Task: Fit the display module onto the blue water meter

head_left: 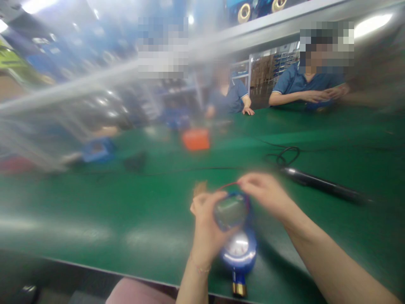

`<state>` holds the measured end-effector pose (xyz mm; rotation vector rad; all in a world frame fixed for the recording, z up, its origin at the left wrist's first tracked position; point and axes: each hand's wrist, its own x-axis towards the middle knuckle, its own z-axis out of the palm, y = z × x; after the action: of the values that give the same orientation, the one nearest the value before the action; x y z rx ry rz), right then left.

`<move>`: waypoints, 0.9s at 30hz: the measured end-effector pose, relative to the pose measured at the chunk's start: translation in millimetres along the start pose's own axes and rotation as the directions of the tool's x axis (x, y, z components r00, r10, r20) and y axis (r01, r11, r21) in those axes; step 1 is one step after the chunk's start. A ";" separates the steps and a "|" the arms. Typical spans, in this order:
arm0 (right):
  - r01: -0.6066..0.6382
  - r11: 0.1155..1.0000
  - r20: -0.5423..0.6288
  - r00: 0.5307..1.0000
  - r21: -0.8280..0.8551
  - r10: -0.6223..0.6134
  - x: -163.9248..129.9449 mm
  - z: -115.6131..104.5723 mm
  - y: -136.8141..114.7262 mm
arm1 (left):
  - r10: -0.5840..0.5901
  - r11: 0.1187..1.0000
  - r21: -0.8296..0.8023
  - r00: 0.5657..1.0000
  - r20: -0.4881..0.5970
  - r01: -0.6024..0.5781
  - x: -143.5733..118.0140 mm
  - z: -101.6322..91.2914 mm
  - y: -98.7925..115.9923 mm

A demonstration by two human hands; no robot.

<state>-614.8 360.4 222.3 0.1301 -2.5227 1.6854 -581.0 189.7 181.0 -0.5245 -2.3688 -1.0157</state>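
A blue water meter (pixel 239 253) with a round white dial and a brass end lies on the green table (pixel 95 211) near its front edge. My left hand (pixel 205 228) grips the meter's upper part, a blue housing with a clear window (pixel 230 211). My right hand (pixel 264 190) pinches a thin red wire (pixel 228 185) just above that housing. The picture is blurred by motion.
A black electric screwdriver (pixel 322 184) with a coiled cable (pixel 286 156) lies to the right. An orange box (pixel 196 139) and a blue tray (pixel 98 150) stand farther back. Two people in blue shirts (pixel 303 82) sit across the table. A clear plastic sheet hangs at the left.
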 end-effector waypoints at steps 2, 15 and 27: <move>-0.026 0.999 0.107 0.994 0.023 0.023 4.2 -1.3 9.8 | 0.029 0.999 -0.024 0.999 -0.029 -0.029 -2.8 1.9 -2.9; 0.094 0.988 0.347 0.929 0.120 -0.130 41.3 4.6 31.2 | -0.096 0.934 -0.338 0.992 0.076 0.116 43.1 0.3 -8.7; 0.274 0.910 0.223 0.952 -0.309 -0.211 -39.9 25.4 10.4 | -0.273 0.789 -0.518 0.944 0.184 0.329 37.3 8.0 -14.8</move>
<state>-577.7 341.4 197.9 0.5705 -2.7440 1.1781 -620.9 191.6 189.9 -0.3985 -2.2739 -1.8823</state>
